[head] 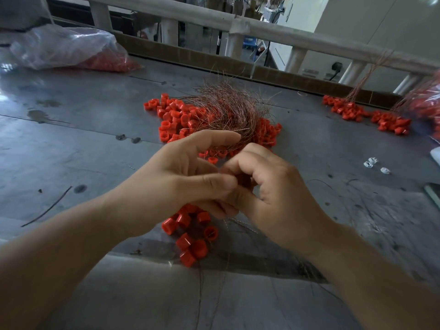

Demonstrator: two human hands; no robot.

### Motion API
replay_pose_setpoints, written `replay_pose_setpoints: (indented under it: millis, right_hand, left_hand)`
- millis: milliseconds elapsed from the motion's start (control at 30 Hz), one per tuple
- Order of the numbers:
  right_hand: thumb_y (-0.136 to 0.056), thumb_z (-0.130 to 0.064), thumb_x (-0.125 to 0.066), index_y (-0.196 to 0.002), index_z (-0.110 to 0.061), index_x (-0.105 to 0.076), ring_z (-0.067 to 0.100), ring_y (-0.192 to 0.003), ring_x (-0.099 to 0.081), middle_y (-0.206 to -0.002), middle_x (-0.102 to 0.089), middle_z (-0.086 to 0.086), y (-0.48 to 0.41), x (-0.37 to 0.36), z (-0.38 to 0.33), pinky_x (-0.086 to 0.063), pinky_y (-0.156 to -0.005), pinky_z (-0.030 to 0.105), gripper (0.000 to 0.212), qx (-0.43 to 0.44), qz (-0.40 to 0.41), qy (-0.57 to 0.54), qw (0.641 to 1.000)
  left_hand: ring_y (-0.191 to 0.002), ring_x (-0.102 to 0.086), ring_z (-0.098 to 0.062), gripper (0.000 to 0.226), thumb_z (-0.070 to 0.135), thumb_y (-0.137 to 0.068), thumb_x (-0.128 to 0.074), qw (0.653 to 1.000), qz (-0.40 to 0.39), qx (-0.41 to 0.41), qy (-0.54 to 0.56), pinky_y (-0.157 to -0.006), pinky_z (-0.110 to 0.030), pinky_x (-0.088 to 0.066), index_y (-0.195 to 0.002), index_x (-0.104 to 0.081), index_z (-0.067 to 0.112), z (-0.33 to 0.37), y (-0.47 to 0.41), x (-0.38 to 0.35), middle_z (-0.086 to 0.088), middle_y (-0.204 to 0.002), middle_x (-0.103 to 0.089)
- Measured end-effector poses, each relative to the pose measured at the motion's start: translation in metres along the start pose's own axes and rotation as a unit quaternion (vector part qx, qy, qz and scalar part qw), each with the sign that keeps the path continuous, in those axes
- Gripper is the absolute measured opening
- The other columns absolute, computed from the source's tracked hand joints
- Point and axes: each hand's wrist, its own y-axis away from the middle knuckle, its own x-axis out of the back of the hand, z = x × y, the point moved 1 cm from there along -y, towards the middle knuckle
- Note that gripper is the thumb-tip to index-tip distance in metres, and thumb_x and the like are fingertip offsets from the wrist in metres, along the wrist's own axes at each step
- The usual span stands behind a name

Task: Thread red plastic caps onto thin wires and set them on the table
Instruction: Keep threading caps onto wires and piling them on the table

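My left hand (188, 172) and my right hand (269, 189) meet above the grey table (83, 139). Between their fingertips they pinch a red cap (244, 181), mostly hidden by the fingers. A string of red caps (190, 236) hangs on thin wire below my left hand, down to the table's front edge. Thin wire strands (240, 225) trail from under my right hand. Behind the hands lies a heap of loose red caps (176, 120) with a tangled bunch of copper wires (228, 108) on top.
A clear plastic bag of red caps (71, 48) lies at the back left. More threaded caps with wires (366, 113) lie at the back right, beside another bag (428, 103). Small white pieces (376, 164) lie at the right. A railing (238, 25) runs behind the table.
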Motion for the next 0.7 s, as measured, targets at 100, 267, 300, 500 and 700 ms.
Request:
replay_pose_setpoints:
  millis: [100, 267, 300, 500, 700]
  right_hand:
    - [-0.070, -0.028, -0.071, -0.080, -0.019, -0.063, 0.003, -0.071, -0.053, -0.079, -0.054, -0.008, -0.001, 0.001, -0.001, -0.041, -0.065, 0.012, 0.016, 0.004, 0.019, -0.025, 0.999]
    - [-0.066, -0.045, -0.067, -0.091, -0.036, -0.056, 0.001, -0.080, -0.058, -0.087, -0.062, -0.010, -0.002, 0.007, 0.003, -0.047, -0.068, 0.014, 0.029, -0.061, 0.011, -0.073, 0.995]
    - [-0.069, -0.043, -0.066, -0.091, -0.034, -0.058, -0.001, -0.080, -0.058, -0.085, -0.063, -0.012, -0.002, 0.008, 0.004, -0.046, -0.067, 0.012, 0.025, -0.061, 0.012, -0.069, 0.996]
    - [-0.079, -0.017, -0.062, -0.084, -0.015, -0.071, 0.002, -0.073, -0.055, -0.077, -0.060, -0.007, -0.003, 0.013, 0.005, -0.038, -0.064, 0.008, 0.010, -0.022, 0.061, -0.015, 0.998]
    - [-0.078, -0.018, -0.063, -0.086, -0.022, -0.070, 0.002, -0.071, -0.052, -0.073, -0.055, -0.009, -0.003, 0.017, 0.004, -0.038, -0.063, 0.008, 0.011, -0.043, 0.062, 0.007, 0.997]
  left_hand:
    - [-0.058, -0.066, -0.022, 0.055, 0.026, -0.057, -0.071, 1.000, 0.025, 0.005, 0.002, -0.049, -0.024, -0.052, -0.111, -0.059, 0.024, 0.000, -0.002, 0.002, -0.014, -0.071, -0.069]
    - [-0.060, -0.066, -0.017, 0.048, 0.023, -0.059, -0.069, 0.998, 0.051, -0.024, 0.037, -0.048, -0.023, -0.052, -0.107, -0.063, 0.020, 0.006, -0.003, 0.007, -0.012, -0.077, -0.070]
    - [-0.061, -0.066, -0.017, 0.048, 0.020, -0.060, -0.068, 0.996, 0.057, -0.033, 0.054, -0.048, -0.022, -0.052, -0.108, -0.062, 0.017, 0.008, -0.003, 0.009, -0.011, -0.077, -0.071]
    - [-0.057, -0.064, -0.017, 0.038, 0.002, -0.068, -0.053, 0.993, 0.075, -0.055, 0.070, -0.045, -0.020, -0.048, -0.103, -0.062, 0.011, 0.012, -0.003, 0.016, -0.011, -0.073, -0.070]
    - [-0.049, -0.058, -0.009, 0.024, 0.017, -0.044, -0.081, 0.991, 0.116, -0.049, -0.050, -0.044, -0.017, -0.046, -0.066, -0.071, 0.017, 0.013, -0.002, 0.014, -0.001, -0.056, -0.063]
